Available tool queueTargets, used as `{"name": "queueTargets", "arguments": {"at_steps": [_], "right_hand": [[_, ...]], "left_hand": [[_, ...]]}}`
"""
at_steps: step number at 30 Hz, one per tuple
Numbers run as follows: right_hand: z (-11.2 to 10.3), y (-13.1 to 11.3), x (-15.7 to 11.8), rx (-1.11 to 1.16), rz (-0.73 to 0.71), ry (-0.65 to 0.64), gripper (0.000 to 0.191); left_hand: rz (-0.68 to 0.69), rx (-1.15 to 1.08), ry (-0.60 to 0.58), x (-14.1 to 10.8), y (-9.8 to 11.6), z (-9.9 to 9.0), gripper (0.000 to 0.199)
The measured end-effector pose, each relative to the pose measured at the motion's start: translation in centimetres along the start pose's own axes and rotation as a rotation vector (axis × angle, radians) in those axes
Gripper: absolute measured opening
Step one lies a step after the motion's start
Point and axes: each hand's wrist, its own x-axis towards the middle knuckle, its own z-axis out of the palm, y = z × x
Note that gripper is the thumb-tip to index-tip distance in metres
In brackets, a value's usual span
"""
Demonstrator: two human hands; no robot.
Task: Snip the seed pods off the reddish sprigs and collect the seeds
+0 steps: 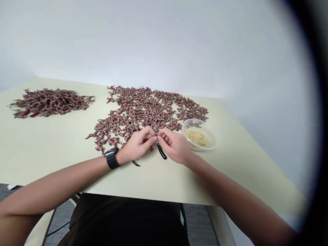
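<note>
Though blurred — piece (156,134) (tiny) between fingers (148,130)

0 readable txt, 0 labels, brands, nos. or signs

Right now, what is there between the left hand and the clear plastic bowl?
The head view shows a black curved handle and the right hand, which is beside the bowl.

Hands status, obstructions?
Left hand, right hand: fingertips pinched, meeting. Anything between them: too small to identify. Black-handled tool partly hidden beneath; plastic bowl beside right hand.
</note>
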Motion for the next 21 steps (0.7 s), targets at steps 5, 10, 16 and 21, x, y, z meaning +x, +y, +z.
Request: {"name": "queueTargets", "arguments": {"at_steps": [5, 10, 16, 21], "right_hand": [[-0.04, -0.07, -0.11, 0.010, -0.032, 0.008, 0.011], [0.01, 0.03, -0.17, -0.065, -0.090, -0.002, 0.010], [-0.14, 0.12, -0.24, -0.228, -0.174, 0.031, 0.008], [-0.40, 0.00, -0.08, -0.323, -0.257, 0.006, 0.015]], "left_hand": [[-0.031, -0.080, -0.023, 0.16, -0.57, -0.19, 0.030], [-0.023, -0.025, -0.043, 0.07, -0.31, -0.32, 0.028], [0.031, 0.078, -0.046, 0.00, 0.10, -0.25, 0.021], [0.052, 0.102, -0.068, 0.03, 0.38, -0.29, 0.018]]}}
